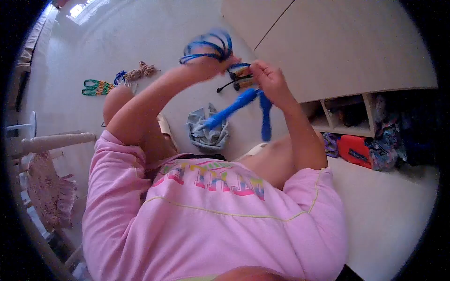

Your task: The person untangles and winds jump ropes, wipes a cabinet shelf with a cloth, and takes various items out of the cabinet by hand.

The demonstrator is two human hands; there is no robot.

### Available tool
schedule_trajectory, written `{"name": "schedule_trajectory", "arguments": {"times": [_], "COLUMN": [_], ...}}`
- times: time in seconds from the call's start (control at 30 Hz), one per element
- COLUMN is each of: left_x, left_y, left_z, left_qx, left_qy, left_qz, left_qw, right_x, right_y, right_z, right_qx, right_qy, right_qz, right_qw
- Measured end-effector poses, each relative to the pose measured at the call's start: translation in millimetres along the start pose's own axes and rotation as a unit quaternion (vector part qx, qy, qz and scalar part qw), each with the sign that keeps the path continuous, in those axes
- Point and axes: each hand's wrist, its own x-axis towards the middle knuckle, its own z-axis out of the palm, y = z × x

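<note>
A blue cord (220,43) lies in several loops around my left hand (211,61), which is blurred by motion. Close to it on the right, my right hand (269,79) pinches the cord near its handles. Two blue handles hang below my right hand: one handle (232,108) slants down to the left, the other handle (266,117) points almost straight down. Under them a grey cloth (208,129) lies crumpled on the floor between my legs. How the left fingers close on the loops is smeared.
Beyond my hands lie dark-tipped handles (243,84) with a black cord. A green and yellow bundle (97,87) and a brown cord bundle (143,70) rest on the floor at left. An open shelf (370,114) stands right, beside a red item (355,151). A chair (61,140) is far left.
</note>
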Motion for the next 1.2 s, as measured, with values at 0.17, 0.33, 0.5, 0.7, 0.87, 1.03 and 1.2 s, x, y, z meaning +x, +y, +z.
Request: {"name": "schedule_trajectory", "arguments": {"times": [0.17, 0.33, 0.5, 0.7, 0.87, 1.03, 1.2], "left_x": [-19.5, -18.1, -1.2, 3.2, -0.2, -6.8, 24.4], "left_y": [-4.5, 18.2, 10.0, 11.1, 12.4, 26.1, 12.6], "left_z": [0.9, -17.5, -7.7, 25.8, 16.6, -6.8, 8.2], "left_qx": [-0.672, -0.745, -0.706, -0.346, 0.022, 0.049, -0.049], "left_qy": [-0.345, -0.085, 0.023, 0.157, 0.184, 0.062, -0.092], "left_qz": [-0.035, -0.001, 0.035, 0.110, 0.148, 0.056, -0.016], "left_qw": [0.655, 0.662, 0.707, 0.919, 0.971, 0.995, 0.994], "right_x": [7.5, 12.7, 27.3, 15.0, -4.0, -5.7, -10.6], "right_y": [16.2, 24.0, 35.4, 14.7, 14.0, 36.5, 23.5], "right_z": [-14.6, 1.9, 35.9, 47.5, 46.4, 25.2, 13.9], "right_qx": [0.137, 0.098, 0.104, 0.405, 0.509, 0.621, 0.768], "right_qy": [-0.020, -0.061, -0.064, -0.154, -0.218, -0.181, -0.336], "right_qz": [-0.021, -0.045, -0.108, 0.109, 0.124, 0.139, 0.138], "right_qw": [0.990, 0.992, 0.987, 0.895, 0.824, 0.750, 0.528]}}
